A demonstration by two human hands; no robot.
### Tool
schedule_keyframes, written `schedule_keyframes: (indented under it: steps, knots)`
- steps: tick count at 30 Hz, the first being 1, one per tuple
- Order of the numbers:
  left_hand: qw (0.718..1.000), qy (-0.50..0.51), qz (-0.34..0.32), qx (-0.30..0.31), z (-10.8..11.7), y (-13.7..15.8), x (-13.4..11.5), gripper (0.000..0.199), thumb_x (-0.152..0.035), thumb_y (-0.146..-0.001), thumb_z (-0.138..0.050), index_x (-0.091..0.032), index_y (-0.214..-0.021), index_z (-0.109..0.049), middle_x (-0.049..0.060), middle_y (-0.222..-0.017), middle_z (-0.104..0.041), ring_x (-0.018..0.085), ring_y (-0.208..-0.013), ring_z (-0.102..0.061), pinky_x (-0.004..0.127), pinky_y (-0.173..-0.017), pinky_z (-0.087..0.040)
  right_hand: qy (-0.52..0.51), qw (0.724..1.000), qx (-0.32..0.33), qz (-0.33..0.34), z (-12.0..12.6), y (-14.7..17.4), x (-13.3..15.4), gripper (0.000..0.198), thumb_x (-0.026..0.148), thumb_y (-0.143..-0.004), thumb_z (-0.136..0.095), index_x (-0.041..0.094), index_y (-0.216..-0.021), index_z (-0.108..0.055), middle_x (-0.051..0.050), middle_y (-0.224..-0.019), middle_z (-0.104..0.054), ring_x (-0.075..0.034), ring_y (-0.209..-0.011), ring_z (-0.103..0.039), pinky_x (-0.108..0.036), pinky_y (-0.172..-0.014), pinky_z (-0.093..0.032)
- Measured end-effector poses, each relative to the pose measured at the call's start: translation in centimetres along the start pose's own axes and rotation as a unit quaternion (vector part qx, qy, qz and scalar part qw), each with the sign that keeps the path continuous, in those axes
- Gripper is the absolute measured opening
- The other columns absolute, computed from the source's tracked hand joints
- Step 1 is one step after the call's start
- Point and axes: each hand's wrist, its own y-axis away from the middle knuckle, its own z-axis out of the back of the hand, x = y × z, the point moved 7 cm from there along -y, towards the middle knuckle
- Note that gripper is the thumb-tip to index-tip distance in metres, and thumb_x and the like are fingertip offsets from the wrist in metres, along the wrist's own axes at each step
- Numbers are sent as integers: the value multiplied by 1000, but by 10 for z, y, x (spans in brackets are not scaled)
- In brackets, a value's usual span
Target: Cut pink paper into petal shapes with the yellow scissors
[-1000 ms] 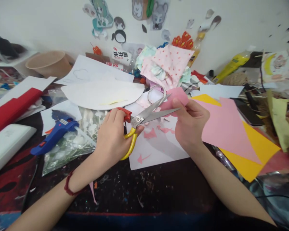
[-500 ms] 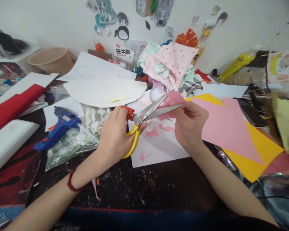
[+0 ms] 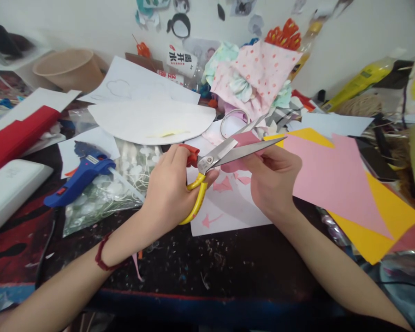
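My left hand is closed round the handles of a pair of scissors, one handle yellow and one red. The blades are spread and point to the right, toward my right hand. Between them lies a small piece of pink paper, which my right hand pinches with thumb and fingers. The lower blade passes in front of the paper and close to the right fingers. Below, pink scraps lie on a white sheet.
Left of my hands are a blue glue gun on a clear plastic bag, and a white rounded board. On the right, pink paper overlaps yellow paper. Polka-dotted cloth and a metal ring stand behind.
The scissor blades stand wider apart than before, and the scissors sit slightly farther right. The camera view has tilted down a little. Both hands keep their holds.
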Motion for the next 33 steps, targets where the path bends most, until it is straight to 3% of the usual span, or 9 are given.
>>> schedule_keyframes:
  steps: [5, 11, 18, 33]
  knots:
    - [1000, 10, -1, 10, -1, 0, 0, 24, -40, -89, -59, -19, -92, -47, 6, -91, -60, 18, -78, -54, 32, -63, -37, -5, 1000, 4, 7, -1, 0, -7, 11, 17, -78, -79, 26, -72, -77, 7, -64, -74, -10, -58, -68, -25, -56, -56]
    - [999, 22, 14, 31, -4, 0, 1, 20, -32, -86, -61, -19, -94, -48, 6, -89, -60, 18, -76, -54, 32, -63, -37, -22, 999, 12, -38, -4, 4, -12, 10, 17, -78, -80, 26, -73, -77, 7, -66, -75, -12, -60, -71, -26, -57, -59]
    - [999, 25, 13, 40, -5, 0, 2, 22, -37, -87, -59, -18, -94, -49, 8, -90, -61, 20, -79, -57, 34, -63, -39, -31, 997, 31, -62, -9, 6, -16, 8, 17, -79, -78, 25, -77, -79, 4, -70, -78, -15, -64, -74, -30, -63, -64]
    - [999, 42, 1, 32, -4, 0, 0, 20, -30, -86, -62, -22, -92, -45, 7, -90, -63, 19, -77, -58, 33, -60, -39, -32, 994, 40, -101, -10, 7, -14, 7, 26, -77, -81, 25, -74, -75, 4, -71, -78, -17, -68, -76, -33, -66, -65]
